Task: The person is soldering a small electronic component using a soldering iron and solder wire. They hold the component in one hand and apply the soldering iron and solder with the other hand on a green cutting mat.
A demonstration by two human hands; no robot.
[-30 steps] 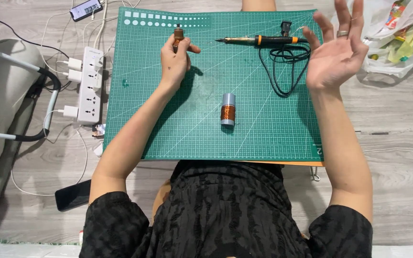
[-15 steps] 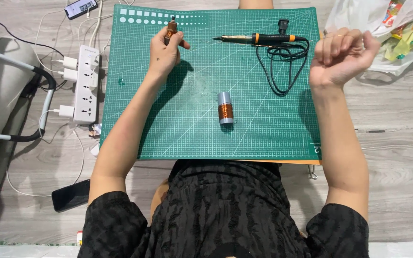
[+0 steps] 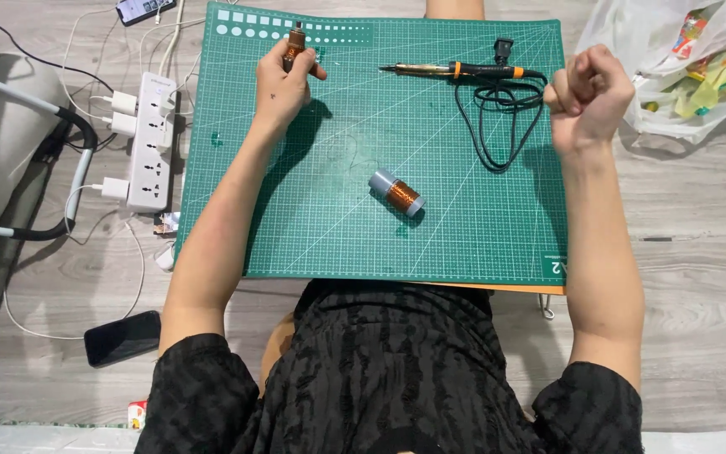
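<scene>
My left hand (image 3: 279, 84) grips a small copper-wound cylinder (image 3: 295, 40) upright near the far edge of the green cutting mat (image 3: 313, 235). My right hand (image 3: 588, 94) is raised over the mat's right side, closed in a fist; I cannot see anything in it. A spool of copper wire (image 3: 397, 193) with grey ends lies tilted in the middle of the mat, and a thin wire strand curls up from it. A soldering iron (image 3: 455, 71) with an orange and black handle lies at the far side, its black cord (image 3: 497, 118) looped beside my right hand.
A white power strip (image 3: 151, 143) with plugs and cables sits left of the mat. A dark phone (image 3: 122, 337) lies on the wooden floor near my left elbow. A plastic bag (image 3: 682, 67) with colourful contents is at the far right.
My right hand closed from spread fingers into a fist. My left hand lifted the cylinder farther up the mat. The spool turned from straight to a diagonal lie.
</scene>
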